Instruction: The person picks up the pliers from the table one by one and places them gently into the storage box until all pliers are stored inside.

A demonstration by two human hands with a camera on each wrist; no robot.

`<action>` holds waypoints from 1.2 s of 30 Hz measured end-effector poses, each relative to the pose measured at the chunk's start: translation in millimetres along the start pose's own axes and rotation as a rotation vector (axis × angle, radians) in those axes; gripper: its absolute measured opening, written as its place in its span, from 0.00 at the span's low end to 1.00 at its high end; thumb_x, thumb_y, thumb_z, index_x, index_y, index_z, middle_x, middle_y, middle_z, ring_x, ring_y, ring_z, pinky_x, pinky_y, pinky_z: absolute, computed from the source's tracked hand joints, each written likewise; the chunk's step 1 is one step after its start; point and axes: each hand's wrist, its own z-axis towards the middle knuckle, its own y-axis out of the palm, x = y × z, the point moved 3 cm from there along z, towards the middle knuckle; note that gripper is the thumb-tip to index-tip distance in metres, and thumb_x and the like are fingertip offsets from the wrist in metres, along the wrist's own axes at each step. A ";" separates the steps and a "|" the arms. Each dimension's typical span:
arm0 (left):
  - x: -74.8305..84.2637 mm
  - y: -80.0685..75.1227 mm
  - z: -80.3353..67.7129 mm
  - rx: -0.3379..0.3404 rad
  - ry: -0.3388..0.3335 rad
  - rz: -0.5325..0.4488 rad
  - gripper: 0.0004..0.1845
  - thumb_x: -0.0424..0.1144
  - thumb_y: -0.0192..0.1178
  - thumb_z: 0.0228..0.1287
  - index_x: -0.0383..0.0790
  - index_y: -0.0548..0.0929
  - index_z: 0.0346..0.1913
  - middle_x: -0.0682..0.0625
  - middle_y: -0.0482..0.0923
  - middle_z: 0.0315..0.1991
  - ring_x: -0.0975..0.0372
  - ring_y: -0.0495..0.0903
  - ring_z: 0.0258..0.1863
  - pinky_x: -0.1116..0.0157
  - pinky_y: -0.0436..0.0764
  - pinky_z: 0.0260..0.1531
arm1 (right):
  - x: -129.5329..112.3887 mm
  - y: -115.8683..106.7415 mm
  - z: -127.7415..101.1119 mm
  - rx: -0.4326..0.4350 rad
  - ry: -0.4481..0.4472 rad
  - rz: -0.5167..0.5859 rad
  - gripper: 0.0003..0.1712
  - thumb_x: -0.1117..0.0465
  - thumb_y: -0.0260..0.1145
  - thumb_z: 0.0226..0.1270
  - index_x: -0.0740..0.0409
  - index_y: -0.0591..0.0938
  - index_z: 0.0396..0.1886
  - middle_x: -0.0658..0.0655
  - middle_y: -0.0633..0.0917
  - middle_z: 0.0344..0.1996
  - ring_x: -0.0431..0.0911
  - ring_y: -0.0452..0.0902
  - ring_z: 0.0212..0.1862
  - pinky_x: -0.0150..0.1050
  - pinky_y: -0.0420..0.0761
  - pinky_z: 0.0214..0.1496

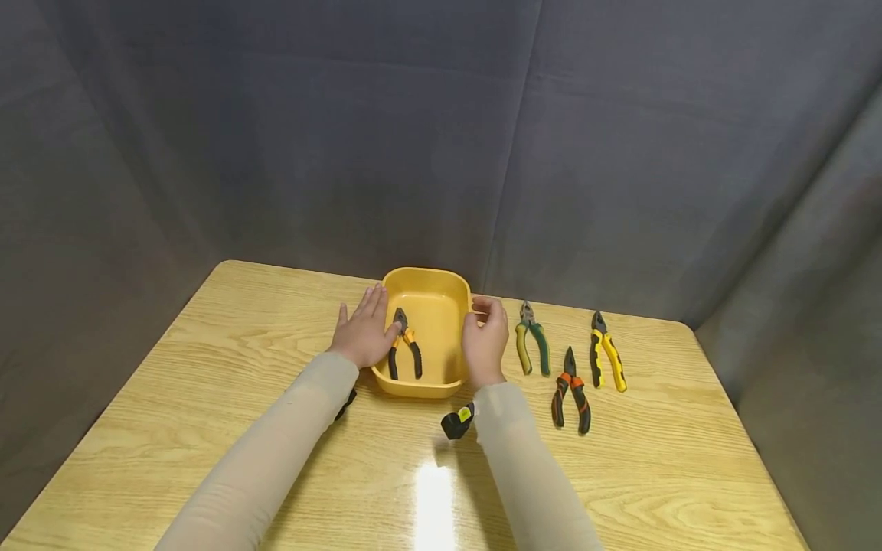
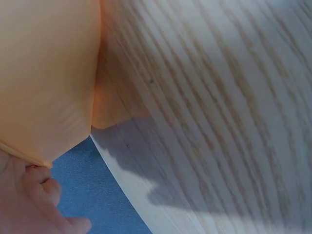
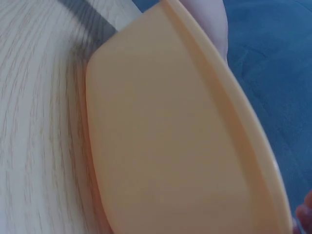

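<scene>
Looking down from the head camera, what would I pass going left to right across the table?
Left hand → black-and-orange pliers inside the yellow tub → right hand → green pliers → orange-and-black pliers → yellow pliers.

Tub [image 1: 427,287] sitting on table [image 1: 207,428], far-centre. One pair of pliers [image 1: 405,353] lying in tub. Left hand [image 1: 364,334] resting against tub's left wall, right hand [image 1: 485,341] against right wall. Three more pliers [image 1: 572,360] lying right of tub.
</scene>
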 end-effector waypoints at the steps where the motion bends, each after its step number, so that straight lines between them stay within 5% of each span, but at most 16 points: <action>1: 0.2 -0.2 0.0 0.001 0.000 0.000 0.40 0.55 0.41 0.81 0.37 0.40 0.82 0.45 0.35 0.83 0.53 0.35 0.82 0.39 0.36 0.75 | 1.5 -1.0 0.5 -0.002 0.004 -0.001 0.14 0.72 0.56 0.68 0.66 0.79 0.50 0.64 0.80 0.47 0.57 0.77 0.49 0.49 0.78 0.53; 15: -0.6 -1.4 -1.6 0.009 0.009 -0.013 0.40 0.55 0.40 0.81 0.36 0.41 0.82 0.43 0.37 0.83 0.53 0.35 0.81 0.39 0.37 0.75 | 11.6 -13.3 3.6 -0.065 0.107 -0.009 0.16 0.71 0.54 0.70 0.67 0.78 0.54 0.65 0.79 0.52 0.57 0.77 0.50 0.49 0.78 0.53; 36: -2.1 3.1 1.5 0.014 0.008 -0.032 0.40 0.56 0.41 0.81 0.38 0.40 0.82 0.45 0.35 0.83 0.53 0.35 0.81 0.39 0.38 0.75 | 25.8 -48.9 19.3 -0.124 0.105 -0.129 0.18 0.68 0.54 0.73 0.70 0.77 0.59 0.68 0.76 0.56 0.62 0.75 0.55 0.54 0.76 0.56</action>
